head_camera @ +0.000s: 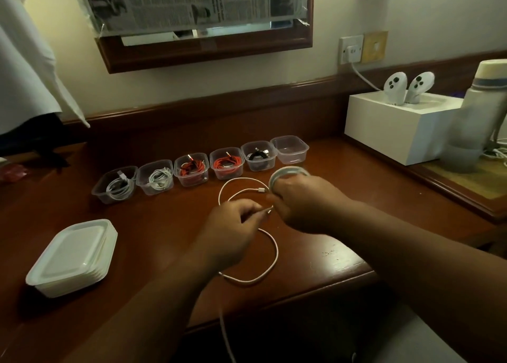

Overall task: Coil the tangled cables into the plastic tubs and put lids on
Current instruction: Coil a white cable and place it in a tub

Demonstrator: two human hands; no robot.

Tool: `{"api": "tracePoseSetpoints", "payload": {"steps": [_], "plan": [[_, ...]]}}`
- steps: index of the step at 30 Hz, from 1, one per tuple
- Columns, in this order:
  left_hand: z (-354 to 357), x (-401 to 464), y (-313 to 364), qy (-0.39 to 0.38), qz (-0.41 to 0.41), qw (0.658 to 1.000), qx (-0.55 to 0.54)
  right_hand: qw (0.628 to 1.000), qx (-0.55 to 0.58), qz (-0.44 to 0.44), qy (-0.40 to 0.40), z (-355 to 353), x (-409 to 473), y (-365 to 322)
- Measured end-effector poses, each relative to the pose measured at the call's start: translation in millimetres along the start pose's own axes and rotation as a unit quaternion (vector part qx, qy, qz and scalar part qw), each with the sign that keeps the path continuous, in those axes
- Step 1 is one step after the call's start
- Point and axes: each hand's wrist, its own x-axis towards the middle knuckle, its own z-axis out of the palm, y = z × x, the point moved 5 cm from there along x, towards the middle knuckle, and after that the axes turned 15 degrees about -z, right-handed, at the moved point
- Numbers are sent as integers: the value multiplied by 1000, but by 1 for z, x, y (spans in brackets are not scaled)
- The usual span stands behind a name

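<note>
Right hand [304, 198] grips a white cable [274, 250] coil; left hand [233, 225] pinches its strand. Beyond: six tubs [290, 150] on a wooden desk [164, 253]; left: stacked lids [74, 255].

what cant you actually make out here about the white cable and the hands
- Head view: the right hand covers the lower part of the white coil, so how the fingers grip it is hidden.
- The left hand pinches the white cable near a connector; motion blur hides the connector's type.
- The cable runs off the desk edge and out of the frame's bottom; its far end is cut off.
</note>
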Motion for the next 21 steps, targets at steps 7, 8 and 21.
{"api": "tracePoseSetpoints", "payload": {"steps": [7, 8, 21], "plan": [[-21, 4, 2, -29, -23, 967, -250, 672, 727, 129, -48, 23, -10, -16], [-15, 3, 1, -68, -53, 940, -329, 595, 796, 93, -61, 19, -9, -22], [2, -10, 12, -50, -54, 977, -201, 821, 475, -50, 313, -34, 2, -21]]}}
